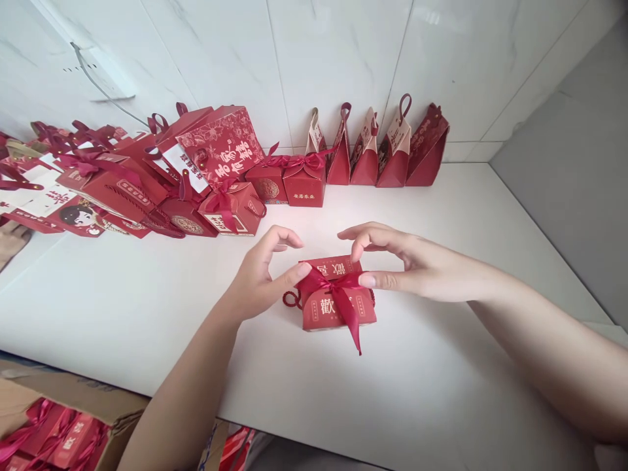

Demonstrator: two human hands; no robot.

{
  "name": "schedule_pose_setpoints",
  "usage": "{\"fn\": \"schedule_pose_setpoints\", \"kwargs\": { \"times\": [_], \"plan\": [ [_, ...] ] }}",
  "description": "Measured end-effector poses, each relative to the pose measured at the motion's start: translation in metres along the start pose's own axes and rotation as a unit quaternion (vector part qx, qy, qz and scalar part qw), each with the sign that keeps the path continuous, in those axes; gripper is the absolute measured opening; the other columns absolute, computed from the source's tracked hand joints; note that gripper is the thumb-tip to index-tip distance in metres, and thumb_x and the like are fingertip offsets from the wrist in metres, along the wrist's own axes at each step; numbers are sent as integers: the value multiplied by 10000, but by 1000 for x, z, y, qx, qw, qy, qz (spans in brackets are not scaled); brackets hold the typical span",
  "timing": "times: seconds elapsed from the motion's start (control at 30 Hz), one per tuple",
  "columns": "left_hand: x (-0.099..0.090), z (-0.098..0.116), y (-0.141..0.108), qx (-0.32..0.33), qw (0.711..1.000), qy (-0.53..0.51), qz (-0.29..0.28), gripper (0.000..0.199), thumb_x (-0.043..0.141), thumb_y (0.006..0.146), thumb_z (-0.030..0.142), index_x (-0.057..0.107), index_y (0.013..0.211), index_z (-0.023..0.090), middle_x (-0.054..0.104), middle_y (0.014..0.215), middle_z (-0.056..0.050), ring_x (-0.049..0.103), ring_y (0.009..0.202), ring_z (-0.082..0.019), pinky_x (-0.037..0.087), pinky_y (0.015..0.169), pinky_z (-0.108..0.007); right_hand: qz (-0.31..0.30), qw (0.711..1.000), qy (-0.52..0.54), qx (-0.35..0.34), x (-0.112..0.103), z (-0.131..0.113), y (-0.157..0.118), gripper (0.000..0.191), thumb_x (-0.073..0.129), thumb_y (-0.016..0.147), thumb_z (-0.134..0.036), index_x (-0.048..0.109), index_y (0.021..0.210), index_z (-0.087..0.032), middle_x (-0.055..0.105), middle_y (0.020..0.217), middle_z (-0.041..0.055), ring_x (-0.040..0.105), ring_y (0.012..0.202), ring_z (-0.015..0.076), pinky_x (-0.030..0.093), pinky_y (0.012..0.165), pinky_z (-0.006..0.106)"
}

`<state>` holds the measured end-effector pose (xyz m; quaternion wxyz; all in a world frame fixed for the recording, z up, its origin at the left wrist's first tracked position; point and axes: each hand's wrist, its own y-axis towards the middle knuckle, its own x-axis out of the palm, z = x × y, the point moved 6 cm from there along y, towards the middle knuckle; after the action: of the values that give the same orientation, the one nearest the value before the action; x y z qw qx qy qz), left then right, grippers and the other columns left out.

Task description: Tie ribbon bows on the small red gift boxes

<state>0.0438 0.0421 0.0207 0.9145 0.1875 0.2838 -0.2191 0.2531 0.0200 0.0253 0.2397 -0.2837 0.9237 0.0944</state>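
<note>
A small red gift box (338,317) with gold lettering stands on the white table, a dark red satin bow (349,313) tied over its top. Twisted red cord (292,299) sticks out at its left side. My left hand (267,271) is at the box's left, its thumb tip at the bow's left loop and the fingers apart from the thumb. On the other side, my right hand (400,261) has its thumb tip against the right loop, fingers curved above and spread from the thumb. Neither hand is closed round the box.
Red gift boxes (230,209) crowd the table's back left. Several triangular boxes with loop handles (392,157) line the tiled wall. A cardboard carton (112,399) of red ribboned boxes is at lower left. Another person's hand (12,242) shows at the left edge.
</note>
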Motion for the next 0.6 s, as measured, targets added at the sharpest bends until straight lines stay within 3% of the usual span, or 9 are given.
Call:
{"fn": "schedule_pose_setpoints", "kwargs": {
  "times": [0.1, 0.2, 0.3, 0.37, 0.47, 0.6],
  "plan": [
    [-7, -11, 2, -34, 994, 100, -22, 208, 625, 876, 418, 635, 880, 210, 640, 1009, -48, 606, 986, -217, 475, 937, -378, -61, 997, 44, -12, 11, 6, 3, 198, 679, 866, -437, 671, 897, -242, 502, 1450, 61, 375, 1417, 292, 497, 983, 419],
    [0, -15, 2, -62, 986, 88, -126, 237, 686, 821, 468, 727, 816, 234, 665, 1105, -47, 624, 1030, -237, 495, 906, -357, -112, 989, 68, -69, 20, 7, 7, 173, 713, 848, -388, 728, 929, -235, 480, 1484, 59, 361, 1435, 277, 360, 1131, 444],
    [9, -8, -1, -47, 975, 36, -213, 296, 791, 707, 493, 761, 881, 255, 663, 1171, -48, 625, 1083, -258, 499, 949, -362, -182, 973, 77, -117, 30, 5, 7, 425, 800, 762, -339, 698, 1170, -274, 383, 1558, 52, 326, 1457, 272, 306, 1169, 435],
    [12, -3, -3, -47, 970, 15, -240, 300, 801, 699, 479, 761, 897, 256, 672, 1133, -48, 633, 1059, -251, 507, 947, -362, -221, 965, 62, -125, 37, 4, 5, 624, 851, 693, -318, 638, 1280, -312, 314, 1595, 39, 279, 1476, 279, 314, 1167, 437],
    [11, -4, -4, -79, 971, 21, -224, 256, 767, 739, 474, 721, 793, 228, 655, 1107, -49, 641, 976, -225, 529, 871, -349, -219, 968, 36, -116, 40, 4, 4, 718, 858, 678, -295, 589, 1341, -339, 278, 1608, 33, 260, 1478, 291, 342, 1152, 443],
    [-4, -4, -1, -60, 990, 83, -95, 298, 734, 773, 473, 623, 751, 198, 610, 1024, -41, 600, 925, -195, 488, 861, -336, -150, 981, 29, -119, 38, 4, 6, 606, 760, 797, -257, 565, 1368, -310, 331, 1577, 67, 374, 1420, 277, 391, 1127, 420]
  ]
}}
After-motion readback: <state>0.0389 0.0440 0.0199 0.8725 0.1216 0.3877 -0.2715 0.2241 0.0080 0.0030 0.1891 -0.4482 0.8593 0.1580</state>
